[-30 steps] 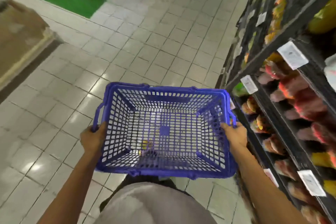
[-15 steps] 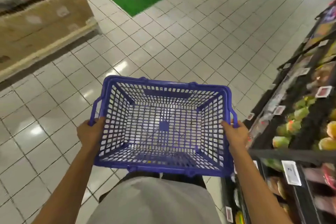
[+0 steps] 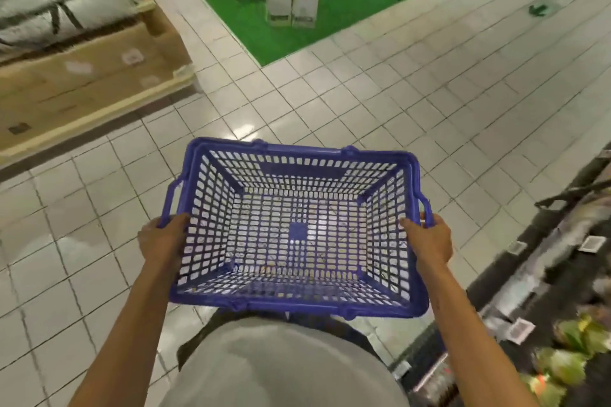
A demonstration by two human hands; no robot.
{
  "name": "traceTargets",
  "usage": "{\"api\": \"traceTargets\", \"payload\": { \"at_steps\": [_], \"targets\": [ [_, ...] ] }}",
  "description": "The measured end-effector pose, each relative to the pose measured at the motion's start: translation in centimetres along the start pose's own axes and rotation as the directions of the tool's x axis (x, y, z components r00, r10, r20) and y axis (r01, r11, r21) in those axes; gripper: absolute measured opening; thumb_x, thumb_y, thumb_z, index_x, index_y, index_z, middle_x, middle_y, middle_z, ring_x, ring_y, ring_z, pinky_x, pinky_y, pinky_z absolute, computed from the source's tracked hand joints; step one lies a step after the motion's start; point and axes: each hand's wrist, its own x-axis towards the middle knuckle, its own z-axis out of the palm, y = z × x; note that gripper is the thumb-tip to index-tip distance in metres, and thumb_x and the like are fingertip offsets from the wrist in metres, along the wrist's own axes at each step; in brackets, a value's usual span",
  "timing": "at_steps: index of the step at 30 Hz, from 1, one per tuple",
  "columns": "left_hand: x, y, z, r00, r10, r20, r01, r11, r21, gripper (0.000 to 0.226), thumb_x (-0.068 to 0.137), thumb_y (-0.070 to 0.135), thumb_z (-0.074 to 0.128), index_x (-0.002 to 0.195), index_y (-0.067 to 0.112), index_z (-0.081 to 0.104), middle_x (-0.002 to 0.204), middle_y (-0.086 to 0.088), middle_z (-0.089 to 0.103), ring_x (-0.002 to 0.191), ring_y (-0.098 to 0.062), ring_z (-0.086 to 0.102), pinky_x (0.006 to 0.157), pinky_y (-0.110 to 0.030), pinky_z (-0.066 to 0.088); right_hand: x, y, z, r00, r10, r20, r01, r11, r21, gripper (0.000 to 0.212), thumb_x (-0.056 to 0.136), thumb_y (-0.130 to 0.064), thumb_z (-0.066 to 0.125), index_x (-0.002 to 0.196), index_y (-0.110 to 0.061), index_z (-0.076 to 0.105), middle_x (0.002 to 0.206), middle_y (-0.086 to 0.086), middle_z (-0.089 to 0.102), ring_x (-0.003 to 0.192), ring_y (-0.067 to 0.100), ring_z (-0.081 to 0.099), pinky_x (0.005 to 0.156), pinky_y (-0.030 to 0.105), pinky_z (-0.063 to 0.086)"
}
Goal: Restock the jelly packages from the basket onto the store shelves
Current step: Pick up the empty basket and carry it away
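Left hand [image 3: 162,241], fingers curled over left rim of basket [image 3: 301,170]. Basket held level at the waist, long axis across body, no jelly packages visible inside. Right hand [image 3: 429,241] clamps right rim, nearer the shelves [image 3: 562,261] at far right.

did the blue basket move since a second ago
Yes: the blue basket swung left, away from the shelves; floor tiles now show between them.
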Motion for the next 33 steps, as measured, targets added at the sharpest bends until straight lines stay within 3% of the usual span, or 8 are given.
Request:
{"api": "traceTargets", "payload": {
  "at_steps": [7, 11, 15, 19, 23, 26, 30, 33],
  "targets": [
    [4.0, 5.8, 7.6, 0.998, -0.051, -0.037, 0.050, 0.998, -0.033, 0.022, 0.078, 0.030, 0.072, 0.089, 0.013, 0.063, 0.070, -0.003, 0.067, 0.060, -0.019, 0.064, 0.058, -0.028, 0.052, 10.0, -8.7, 4.1, 0.999, -0.029, 0.033, 0.028, 0.999, 0.024, 0.024, 0.068, -0.039, 0.078, 0.084, -0.028, 0.065, 0.071, -0.009, 0.068, 0.059, 0.010, 0.063, 0.052, 0.022, 0.040],
    [8.2, 9.4, 12.4, 0.997, -0.076, -0.034, 0.075, 0.997, -0.035, 0.025, 0.075, 0.034, 0.071, 0.084, 0.011, 0.065, 0.073, -0.008, 0.069, 0.063, -0.024, 0.066, 0.063, -0.032, 0.055, 15.4, -13.5, 7.5, 1.000, 0.004, 0.028, -0.007, 0.997, 0.079, 0.032, 0.063, -0.039, 0.081, 0.089, -0.024, 0.072, 0.068, -0.008, 0.071, 0.058, 0.013, 0.068, 0.056, 0.022, 0.048],
    [12.2, 14.1, 17.1, 0.993, -0.097, -0.062, 0.094, 0.994, -0.052, 0.023, 0.075, 0.034, 0.071, 0.077, 0.012, 0.064, 0.076, -0.012, 0.068, 0.067, -0.028, 0.063, 0.069, -0.039, 0.056, 20.0, -19.5, 10.7, 0.999, 0.035, 0.010, -0.036, 0.988, 0.148, 0.025, 0.064, -0.034, 0.088, 0.077, -0.026, 0.069, 0.074, 0.001, 0.073, 0.063, 0.021, 0.071, 0.062, 0.031, 0.058],
    [15.6, 18.5, 21.4, 0.994, -0.102, -0.050, 0.098, 0.993, -0.071, 0.023, 0.076, 0.035, 0.071, 0.073, 0.014, 0.062, 0.078, -0.014, 0.069, 0.064, -0.028, 0.064, 0.067, -0.037, 0.056, 24.2, -25.7, 13.4, 1.000, 0.026, 0.006, -0.027, 0.981, 0.192, 0.033, 0.064, -0.036, 0.089, 0.087, -0.020, 0.072, 0.073, 0.001, 0.074, 0.060, 0.018, 0.072, 0.055, 0.025, 0.055],
    [18.8, 22.8, 25.5, 0.988, -0.139, -0.072, 0.134, 0.989, -0.068, 0.027, 0.076, 0.034, 0.071, 0.082, 0.010, 0.062, 0.084, -0.016, 0.068, 0.075, -0.032, 0.066, 0.076, -0.044, 0.058, 28.5, -30.7, 16.1, 0.999, 0.037, 0.030, -0.043, 0.973, 0.227, 0.030, 0.063, -0.036, 0.090, 0.079, -0.022, 0.070, 0.062, -0.002, 0.073, 0.054, 0.018, 0.071, 0.051, 0.024, 0.053],
    [21.3, 25.9, 28.9, 0.984, -0.151, -0.093, 0.145, 0.987, -0.066, 0.030, 0.074, 0.037, 0.071, 0.085, 0.010, 0.062, 0.082, -0.015, 0.068, 0.072, -0.032, 0.066, 0.074, -0.043, 0.058, 32.6, -34.1, 18.6, 0.997, 0.048, 0.064, -0.061, 0.974, 0.219, 0.031, 0.065, -0.038, 0.088, 0.084, -0.022, 0.070, 0.062, -0.004, 0.073, 0.053, 0.017, 0.072, 0.052, 0.025, 0.054],
    [24.7, 30.0, 33.9, 0.976, -0.178, -0.126, 0.169, 0.983, -0.074, 0.025, 0.075, 0.037, 0.070, 0.078, 0.015, 0.059, 0.073, -0.009, 0.067, 0.061, -0.026, 0.064, 0.058, -0.031, 0.053, 39.0, -39.5, 22.8, 0.994, 0.023, 0.109, -0.043, 0.982, 0.185, 0.030, 0.066, -0.037, 0.087, 0.085, -0.021, 0.070, 0.060, -0.008, 0.072, 0.050, 0.012, 0.070, 0.047, 0.021, 0.051],
    [26.9, 33.1, 37.3, 0.963, -0.216, -0.161, 0.198, 0.973, -0.120, 0.030, 0.077, 0.036, 0.070, 0.086, 0.009, 0.061, 0.074, -0.011, 0.066, 0.061, -0.026, 0.064, 0.062, -0.033, 0.053, 43.9, -44.4, 25.7, 0.986, -0.004, 0.166, -0.022, 0.988, 0.154, 0.030, 0.066, -0.036, 0.087, 0.086, -0.020, 0.070, 0.060, -0.005, 0.072, 0.050, 0.013, 0.070, 0.043, 0.020, 0.050]
  ]
}}
